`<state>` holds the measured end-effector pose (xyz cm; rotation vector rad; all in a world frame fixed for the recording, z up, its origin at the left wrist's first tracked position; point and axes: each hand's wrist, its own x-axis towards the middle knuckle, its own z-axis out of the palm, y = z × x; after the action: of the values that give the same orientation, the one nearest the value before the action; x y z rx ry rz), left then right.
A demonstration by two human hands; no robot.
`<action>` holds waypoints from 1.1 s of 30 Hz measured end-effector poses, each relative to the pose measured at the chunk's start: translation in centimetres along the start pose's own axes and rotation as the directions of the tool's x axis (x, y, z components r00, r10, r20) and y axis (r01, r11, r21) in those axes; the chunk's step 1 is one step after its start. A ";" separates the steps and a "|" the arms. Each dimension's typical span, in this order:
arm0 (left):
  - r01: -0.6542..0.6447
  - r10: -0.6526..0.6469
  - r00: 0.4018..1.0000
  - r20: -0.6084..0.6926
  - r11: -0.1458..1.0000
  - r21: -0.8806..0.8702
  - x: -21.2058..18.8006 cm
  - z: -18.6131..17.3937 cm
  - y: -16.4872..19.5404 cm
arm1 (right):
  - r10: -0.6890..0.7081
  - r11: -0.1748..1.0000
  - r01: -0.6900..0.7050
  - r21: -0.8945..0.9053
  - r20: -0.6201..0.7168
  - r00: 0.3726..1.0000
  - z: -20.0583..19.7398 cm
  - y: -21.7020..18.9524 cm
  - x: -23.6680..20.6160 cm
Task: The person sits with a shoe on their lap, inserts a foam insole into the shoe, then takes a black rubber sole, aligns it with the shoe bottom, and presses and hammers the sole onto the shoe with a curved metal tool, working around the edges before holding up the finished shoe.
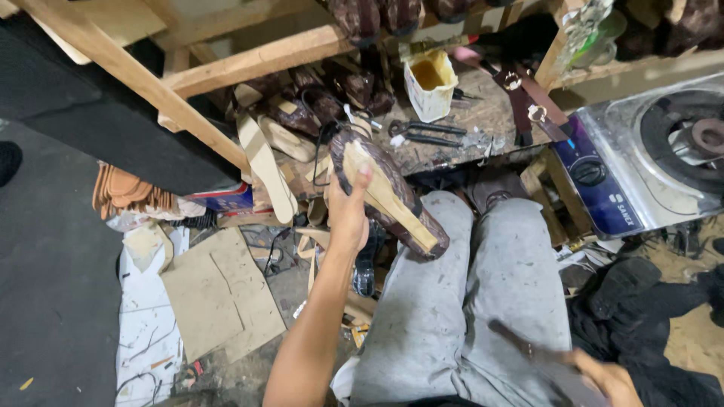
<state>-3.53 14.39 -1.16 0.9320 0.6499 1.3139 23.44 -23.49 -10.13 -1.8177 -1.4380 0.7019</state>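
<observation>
Left hand: the left hand is closed round a brown patterned shoe upper on a pale wooden last, thumb up against its sole side; the shoe sits at frame centre, above the grey trousers
Right hand: the right hand, lower right, grips a dark, blurred tool handle; what kind of tool it is cannot be told
Bench: behind the shoe, a cluttered wooden workbench; on it a white glue-stained pot, black pliers, brown straps
Right edge: a metal gas stove
Lower left: flat cardboard pieces on the floor
</observation>
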 end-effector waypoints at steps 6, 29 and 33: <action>-0.024 0.023 0.999 -0.022 0.998 -0.049 -0.2 -0.1 -2.2 | 0.041 0.975 -0.026 -0.219 0.062 0.997 0.2 2.1 -3.9; 0.330 -0.330 0.942 0.055 0.893 -0.305 -6.9 5.2 -0.4 | 0.007 0.858 0.058 0.510 -0.125 0.992 3.8 -17.2 8.9; 0.334 -0.339 0.940 0.038 0.892 -0.303 -6.9 4.1 -1.2 | 0.032 0.818 0.016 0.574 -0.074 0.997 4.3 -15.9 8.9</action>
<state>-0.69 6.78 -0.87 0.5266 0.5698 1.0708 12.79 -11.90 0.04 -1.3539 -1.0114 0.9379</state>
